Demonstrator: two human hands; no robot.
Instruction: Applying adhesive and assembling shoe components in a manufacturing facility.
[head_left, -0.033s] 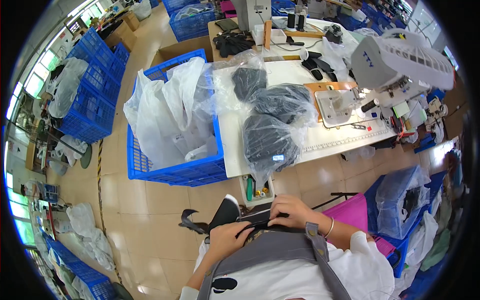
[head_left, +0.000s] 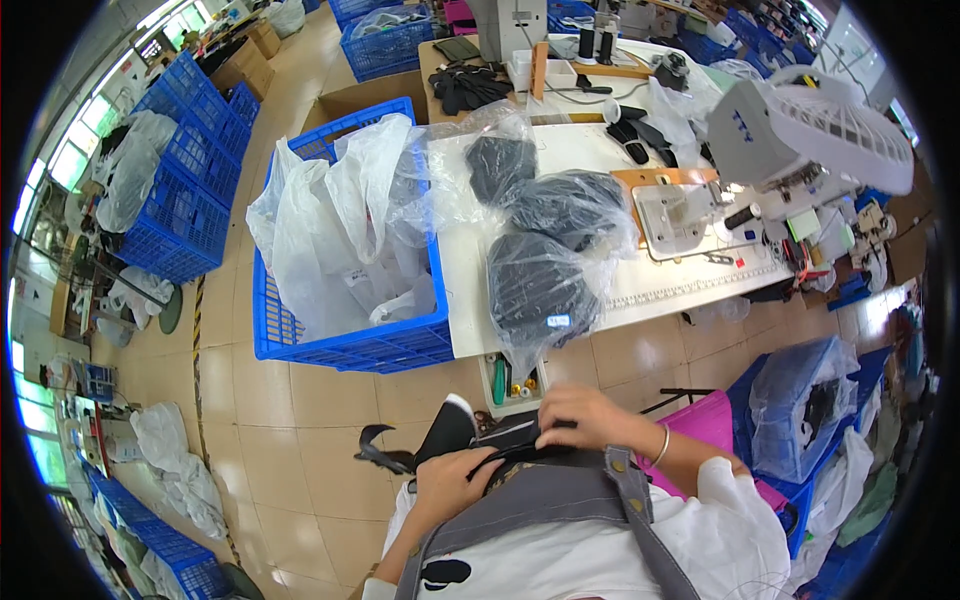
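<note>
In front of my grey apron, a black fabric piece (head_left: 447,428) with a white edge is bunched between my two hands. My left hand (head_left: 452,482) is closed on its near left part, thumb on top. Higher and to the right, my right hand (head_left: 585,418) pinches the same dark cloth with bent fingers. A black strap end (head_left: 382,450) sticks out at the left. My fingers and the apron hide part of the cloth. Just beyond it, a small open drawer (head_left: 516,403) holds a green-handled tool and several bobbins.
A white sewing table (head_left: 466,300) carries plastic-bagged black pieces (head_left: 545,285), a sewing machine (head_left: 680,215) and a grey-white fan (head_left: 790,130). Left of it stands a blue crate (head_left: 405,353) full of white plastic bags. A pink item (head_left: 705,430) and a blue bin (head_left: 745,390) are at right.
My right hand has shifted very slightly up and left at the cloth. My left hand keeps its hold, and the view has moved a little.
</note>
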